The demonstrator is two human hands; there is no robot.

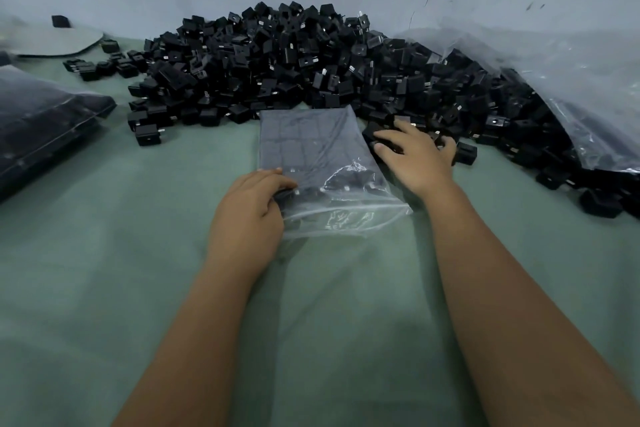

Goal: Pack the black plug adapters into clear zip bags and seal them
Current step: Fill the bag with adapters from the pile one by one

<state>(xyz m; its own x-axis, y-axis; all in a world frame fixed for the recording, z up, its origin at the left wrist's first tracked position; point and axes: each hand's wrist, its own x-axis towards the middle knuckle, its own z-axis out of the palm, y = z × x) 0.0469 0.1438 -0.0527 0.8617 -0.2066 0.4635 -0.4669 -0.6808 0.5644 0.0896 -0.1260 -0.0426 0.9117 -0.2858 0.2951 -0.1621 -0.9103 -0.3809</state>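
A clear zip bag (311, 146) lies on the green table, holding several black plug adapters in rows, its open mouth toward me. My left hand (251, 211) holds the bag's near left edge, thumb on top of the plastic. My right hand (419, 154) sits just right of the bag with its fingers curled over loose black adapters (375, 137) at the foot of the big pile of adapters (294, 62).
A large clear plastic sack (571, 80) spills adapters at the right. Filled bags (41, 128) are stacked at the left edge. A grey wall stands behind the pile. The green table surface (121, 253) stretches toward me.
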